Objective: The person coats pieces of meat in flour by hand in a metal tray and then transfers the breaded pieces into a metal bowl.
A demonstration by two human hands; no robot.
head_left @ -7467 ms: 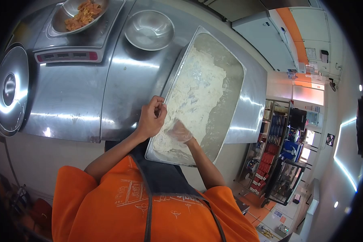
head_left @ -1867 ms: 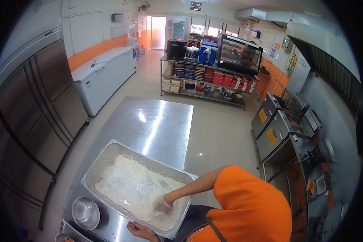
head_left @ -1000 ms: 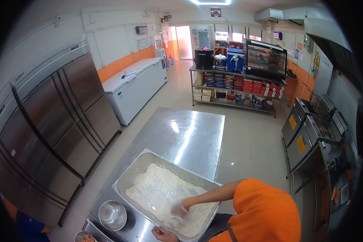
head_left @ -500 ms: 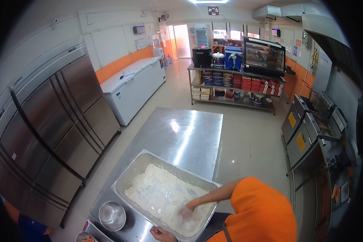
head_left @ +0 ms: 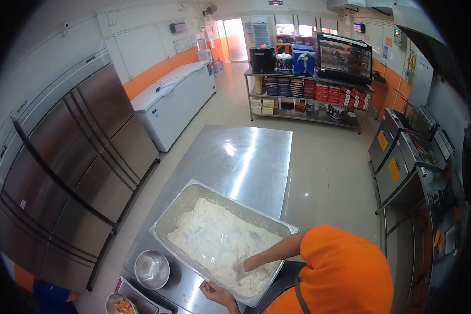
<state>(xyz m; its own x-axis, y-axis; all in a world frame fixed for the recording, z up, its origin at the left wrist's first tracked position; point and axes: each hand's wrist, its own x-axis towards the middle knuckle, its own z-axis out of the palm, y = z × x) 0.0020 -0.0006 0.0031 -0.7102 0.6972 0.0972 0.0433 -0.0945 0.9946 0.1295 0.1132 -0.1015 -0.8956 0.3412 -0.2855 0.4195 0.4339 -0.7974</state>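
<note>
A big rectangular metal pan (head_left: 165, 213) holds a spread of white, flour-like powder (head_left: 220, 235). My right hand (head_left: 248, 266) reaches down into the powder near the pan's lower right end. Powder coats and partly hides its fingers, so their shape cannot be made out. My left hand (head_left: 215, 293) is curled into a fist beside the pan's near rim, and nothing shows in it. Left of the pan stands a shiny metal bowl (head_left: 152, 269).
A steel table (head_left: 235, 162) carries the pan. A bowl of orange-brown pieces (head_left: 122, 305) is at the lower left. Steel refrigerators (head_left: 78, 172) and a chest freezer (head_left: 178, 99) line the left, fryers (head_left: 397, 157) the right. A person's blue clothing (head_left: 52, 297) shows lower left.
The camera view has tipped down, so the scene sits higher or shifts slightly. My right hand, blurred before, now shows more clearly in the powder. The left fist stays by the rim.
</note>
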